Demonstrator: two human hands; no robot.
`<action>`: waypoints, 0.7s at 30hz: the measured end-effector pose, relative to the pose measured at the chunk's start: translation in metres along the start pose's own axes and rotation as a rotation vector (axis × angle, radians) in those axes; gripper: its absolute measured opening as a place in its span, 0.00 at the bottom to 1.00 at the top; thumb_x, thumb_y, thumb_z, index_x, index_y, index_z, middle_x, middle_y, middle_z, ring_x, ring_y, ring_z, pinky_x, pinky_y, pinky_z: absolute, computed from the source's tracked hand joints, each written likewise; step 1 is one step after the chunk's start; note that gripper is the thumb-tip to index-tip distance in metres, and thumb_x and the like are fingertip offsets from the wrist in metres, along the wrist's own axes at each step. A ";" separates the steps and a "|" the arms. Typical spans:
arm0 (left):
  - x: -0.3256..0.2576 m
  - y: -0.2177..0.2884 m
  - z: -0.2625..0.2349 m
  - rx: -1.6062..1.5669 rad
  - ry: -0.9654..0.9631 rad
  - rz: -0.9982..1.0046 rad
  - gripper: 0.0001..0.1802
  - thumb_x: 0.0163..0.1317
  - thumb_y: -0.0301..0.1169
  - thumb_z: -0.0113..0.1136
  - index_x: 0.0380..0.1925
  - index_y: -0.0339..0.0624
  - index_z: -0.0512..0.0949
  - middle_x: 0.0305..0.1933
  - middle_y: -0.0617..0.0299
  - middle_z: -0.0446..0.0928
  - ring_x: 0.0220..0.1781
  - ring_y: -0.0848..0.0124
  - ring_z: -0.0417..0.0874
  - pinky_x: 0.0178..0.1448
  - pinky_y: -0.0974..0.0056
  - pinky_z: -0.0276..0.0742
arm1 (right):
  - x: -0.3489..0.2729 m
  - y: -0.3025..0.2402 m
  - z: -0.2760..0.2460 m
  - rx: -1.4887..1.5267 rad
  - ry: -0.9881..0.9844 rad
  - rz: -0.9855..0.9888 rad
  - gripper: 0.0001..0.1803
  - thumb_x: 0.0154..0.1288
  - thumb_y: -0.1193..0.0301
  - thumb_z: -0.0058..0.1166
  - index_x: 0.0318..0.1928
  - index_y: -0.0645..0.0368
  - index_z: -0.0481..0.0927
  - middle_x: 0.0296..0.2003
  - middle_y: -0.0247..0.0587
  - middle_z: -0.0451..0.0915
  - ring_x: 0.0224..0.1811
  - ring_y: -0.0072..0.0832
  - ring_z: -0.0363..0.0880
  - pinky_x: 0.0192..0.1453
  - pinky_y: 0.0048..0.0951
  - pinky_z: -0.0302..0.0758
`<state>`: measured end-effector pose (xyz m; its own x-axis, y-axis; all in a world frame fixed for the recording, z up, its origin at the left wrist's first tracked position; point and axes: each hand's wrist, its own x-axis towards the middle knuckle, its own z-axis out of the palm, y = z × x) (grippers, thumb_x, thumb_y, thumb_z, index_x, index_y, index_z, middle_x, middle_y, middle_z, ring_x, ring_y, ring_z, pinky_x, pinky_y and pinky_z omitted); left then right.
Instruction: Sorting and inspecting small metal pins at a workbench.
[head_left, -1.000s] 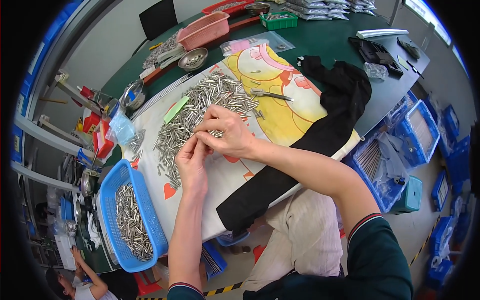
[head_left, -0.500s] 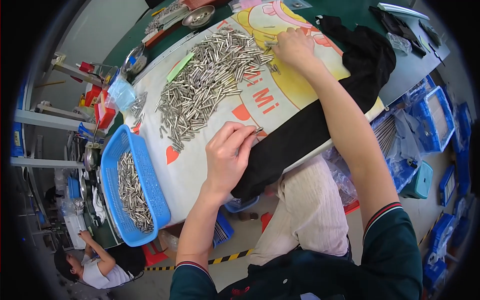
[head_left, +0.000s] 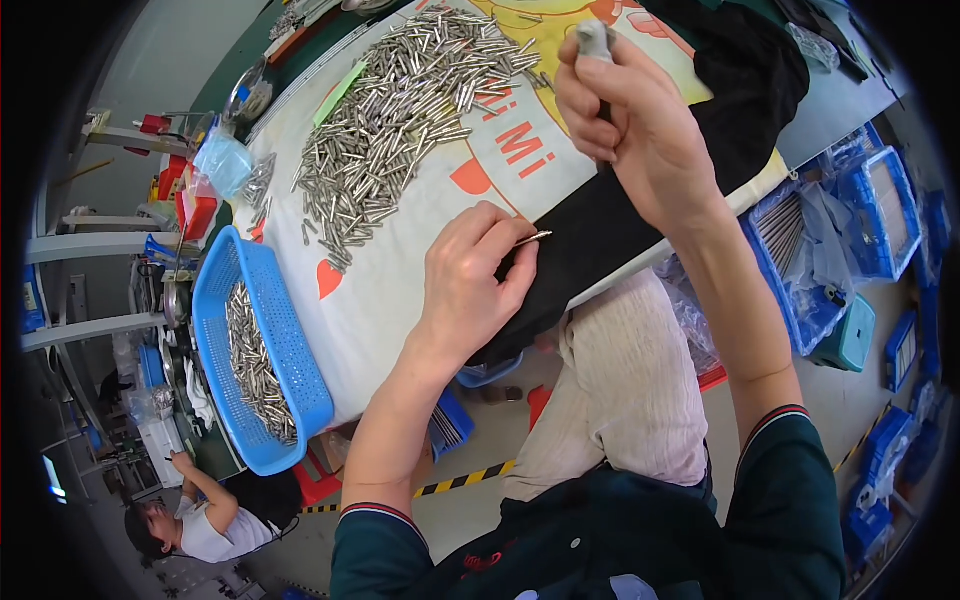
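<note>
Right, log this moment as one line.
left hand: pinches metal pin | right hand: grips grey-headed tool | printed cloth: heaped metal pins | blue perforated basket: more pins

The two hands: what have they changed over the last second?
The right hand has picked up the grey-headed tool from the patterned cloth and lifted it rightward. The left hand has moved right, away from the metal pin pile to the black cloth, pinching one small pin. The blue basket and green slip stayed put.
</note>
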<state>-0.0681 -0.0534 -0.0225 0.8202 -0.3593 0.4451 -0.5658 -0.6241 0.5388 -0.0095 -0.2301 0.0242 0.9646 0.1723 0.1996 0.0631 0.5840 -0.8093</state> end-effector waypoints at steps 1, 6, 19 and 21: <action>0.000 0.001 0.000 0.001 -0.010 0.000 0.05 0.46 0.20 0.62 0.25 0.37 0.78 0.24 0.60 0.72 0.26 0.64 0.75 0.30 0.62 0.71 | -0.009 0.005 0.003 0.032 0.015 -0.016 0.19 0.62 0.61 0.51 0.19 0.53 0.61 0.14 0.26 0.55 0.15 0.14 0.48 0.19 0.19 0.46; 0.003 0.001 0.001 -0.017 -0.046 -0.026 0.04 0.46 0.20 0.62 0.25 0.36 0.78 0.24 0.59 0.74 0.26 0.62 0.76 0.32 0.62 0.73 | -0.030 0.015 -0.004 0.199 -0.102 0.058 0.26 0.71 0.51 0.33 0.18 0.54 0.58 0.15 0.27 0.54 0.15 0.16 0.45 0.20 0.20 0.46; 0.003 0.003 0.000 -0.009 -0.074 -0.051 0.05 0.45 0.19 0.61 0.24 0.34 0.77 0.25 0.57 0.75 0.27 0.61 0.77 0.32 0.62 0.73 | -0.023 0.025 -0.009 0.171 -0.325 0.031 0.35 0.67 0.38 0.23 0.13 0.52 0.54 0.10 0.25 0.51 0.13 0.17 0.44 0.19 0.21 0.45; 0.004 0.004 0.000 -0.003 -0.074 -0.041 0.05 0.45 0.19 0.61 0.25 0.34 0.77 0.25 0.57 0.74 0.26 0.61 0.77 0.32 0.62 0.73 | -0.022 0.023 -0.009 0.157 -0.344 0.081 0.38 0.64 0.33 0.18 0.12 0.51 0.53 0.09 0.24 0.49 0.12 0.17 0.43 0.18 0.21 0.45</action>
<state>-0.0672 -0.0571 -0.0190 0.8468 -0.3834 0.3686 -0.5314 -0.6378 0.5575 -0.0271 -0.2281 -0.0037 0.8211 0.4629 0.3339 -0.0749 0.6673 -0.7410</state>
